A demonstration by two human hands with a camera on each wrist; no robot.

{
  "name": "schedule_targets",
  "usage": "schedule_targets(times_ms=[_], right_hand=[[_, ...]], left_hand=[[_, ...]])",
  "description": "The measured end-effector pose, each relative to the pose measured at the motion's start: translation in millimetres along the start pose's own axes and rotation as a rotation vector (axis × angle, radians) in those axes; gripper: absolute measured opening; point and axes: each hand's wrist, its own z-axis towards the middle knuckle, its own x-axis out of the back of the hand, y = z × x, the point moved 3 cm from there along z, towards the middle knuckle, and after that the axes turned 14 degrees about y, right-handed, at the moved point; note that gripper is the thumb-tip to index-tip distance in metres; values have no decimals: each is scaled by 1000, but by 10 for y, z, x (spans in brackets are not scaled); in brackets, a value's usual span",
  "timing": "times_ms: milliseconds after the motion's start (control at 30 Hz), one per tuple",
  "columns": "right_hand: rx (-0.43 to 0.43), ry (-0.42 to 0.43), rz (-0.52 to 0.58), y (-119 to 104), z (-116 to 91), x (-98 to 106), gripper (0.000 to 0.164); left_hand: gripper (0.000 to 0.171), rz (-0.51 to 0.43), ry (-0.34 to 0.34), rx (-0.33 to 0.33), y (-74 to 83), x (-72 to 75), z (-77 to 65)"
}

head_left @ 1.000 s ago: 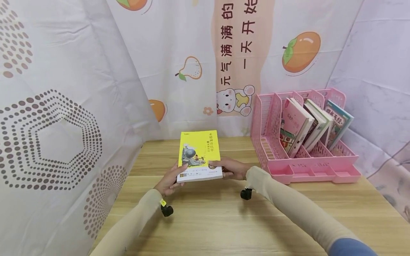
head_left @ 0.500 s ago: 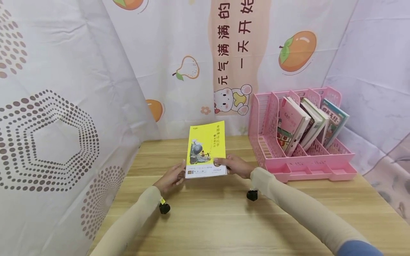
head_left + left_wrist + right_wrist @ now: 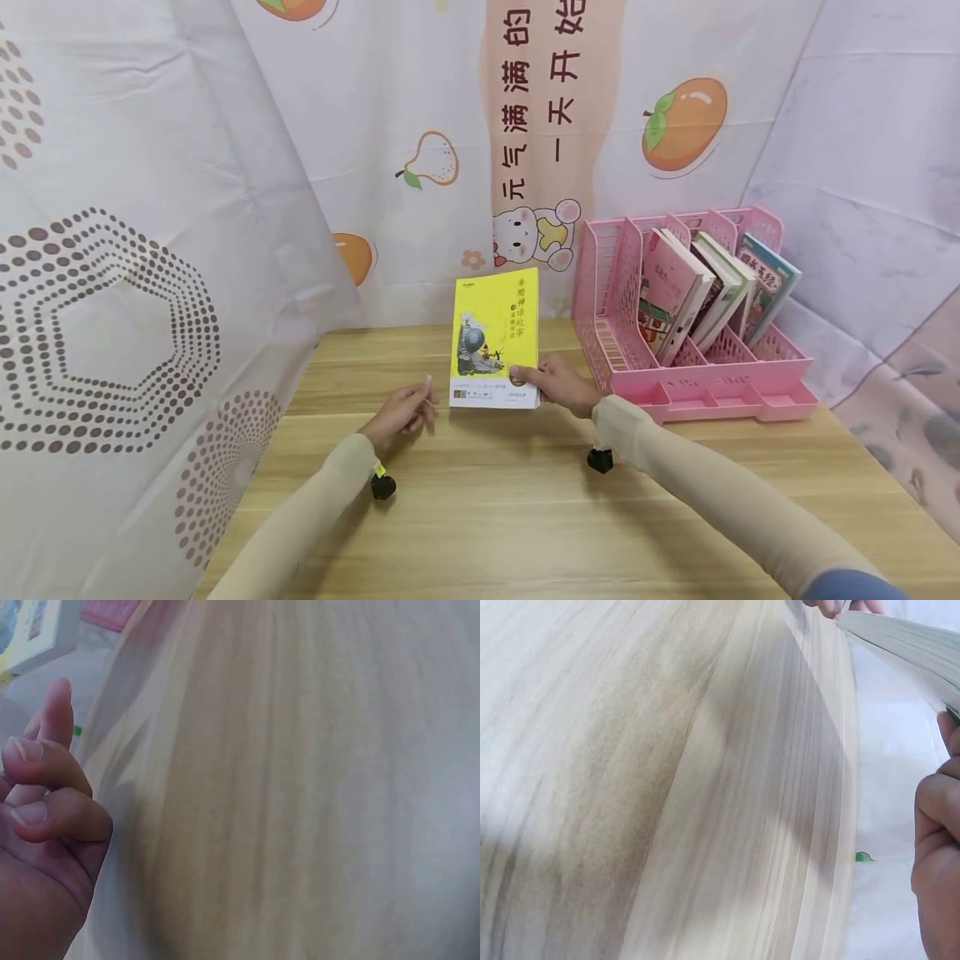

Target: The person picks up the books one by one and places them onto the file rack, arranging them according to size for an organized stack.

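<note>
A yellow paperback book (image 3: 495, 325) with a white lower band is held up over the back of the table, its cover facing me. My right hand (image 3: 561, 385) grips its lower right corner, thumb on the cover and the other fingers behind. In the right wrist view the page edges of the book (image 3: 907, 649) show above my right hand (image 3: 939, 825). Just left of the book, my left hand (image 3: 401, 414) has loosely bent fingers and holds nothing. The left wrist view shows these fingers (image 3: 64, 814) curled in the air, with the book (image 3: 37, 634) beyond them.
At the back right of the wooden table (image 3: 495, 500) stands a pink file rack (image 3: 712, 383). Several books (image 3: 675, 292) lean in its slots; its leftmost slot is bare. Printed curtains (image 3: 420, 100) hang behind the table and along both sides.
The book has moved right and up, and its cover has tipped more upright. My left hand has let go of its lower left corner, while my right hand keeps its grip.
</note>
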Motion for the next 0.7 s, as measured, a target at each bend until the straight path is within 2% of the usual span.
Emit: schedule_targets(times_ms=[100, 167, 500, 700], right_hand=[[0, 22, 2, -2, -11, 25, 42], [1, 32, 14, -7, -16, 43, 43], [-11, 96, 23, 27, -67, 190, 47], [24, 127, 4, -59, -123, 295, 45]], left_hand=[[60, 52, 18, 0, -4, -28, 23], [58, 55, 22, -1, 2, -41, 33], [63, 16, 27, -18, 42, -101, 61], [61, -13, 26, -34, 61, -168, 95]])
